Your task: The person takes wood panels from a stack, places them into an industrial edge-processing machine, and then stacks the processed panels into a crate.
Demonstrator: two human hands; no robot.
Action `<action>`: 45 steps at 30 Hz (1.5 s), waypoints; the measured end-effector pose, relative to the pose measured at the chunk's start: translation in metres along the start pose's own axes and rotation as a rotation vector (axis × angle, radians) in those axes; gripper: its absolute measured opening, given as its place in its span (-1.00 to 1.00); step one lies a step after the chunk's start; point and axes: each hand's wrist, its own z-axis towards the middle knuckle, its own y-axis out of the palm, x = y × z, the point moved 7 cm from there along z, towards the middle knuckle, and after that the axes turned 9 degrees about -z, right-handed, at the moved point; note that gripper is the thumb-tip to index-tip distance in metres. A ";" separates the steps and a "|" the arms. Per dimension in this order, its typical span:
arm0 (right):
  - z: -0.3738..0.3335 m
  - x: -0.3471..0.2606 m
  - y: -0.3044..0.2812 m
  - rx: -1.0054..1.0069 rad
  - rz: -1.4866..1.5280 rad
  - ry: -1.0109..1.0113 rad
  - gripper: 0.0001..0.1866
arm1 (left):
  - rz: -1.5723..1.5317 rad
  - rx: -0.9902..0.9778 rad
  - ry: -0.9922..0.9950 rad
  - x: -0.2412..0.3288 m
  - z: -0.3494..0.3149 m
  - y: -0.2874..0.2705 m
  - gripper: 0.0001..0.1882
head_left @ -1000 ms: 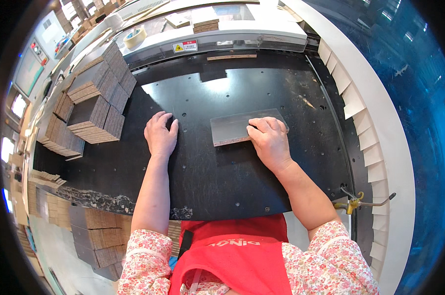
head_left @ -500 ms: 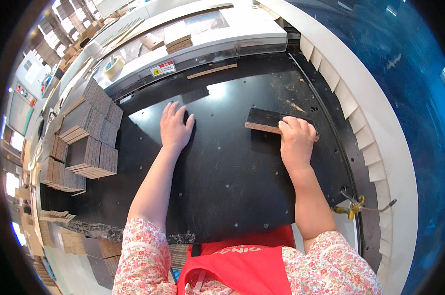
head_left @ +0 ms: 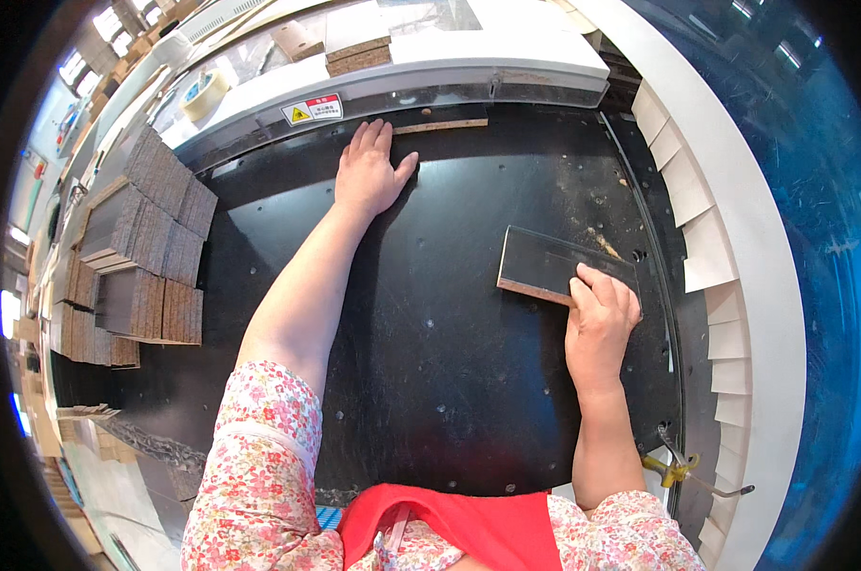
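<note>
My right hand (head_left: 602, 324) grips the near right part of a small rectangular chipboard piece (head_left: 554, 265), which has a dark top face and a brown cut edge. The piece is tilted, held above the black table (head_left: 450, 352). My left hand (head_left: 373, 176) reaches to the far side of the table, palm down and fingers stretched out. Its fingertips are by the left end of another dark board (head_left: 445, 125), whose thin brown edge shows along the white machine beam. Whether the fingers touch that board I cannot tell.
Stacks of cut chipboard pieces (head_left: 150, 224) stand at the table's left. On the white beam (head_left: 545, 59) lie a tape roll (head_left: 204, 95) and a small board stack (head_left: 357, 43). A pleated white cover (head_left: 685, 205) runs along the right; a yellow-handled air gun (head_left: 676, 470) hangs near right.
My left hand has moved away from me, up to the board by the beam. My right hand has tilted its chipboard piece so that more of the dark face shows. The head view has shifted slightly.
</note>
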 end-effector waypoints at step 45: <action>0.137 0.061 0.122 0.242 0.087 -0.318 -0.78 | 0.094 -0.026 -0.499 -0.044 -0.197 -0.119 -0.27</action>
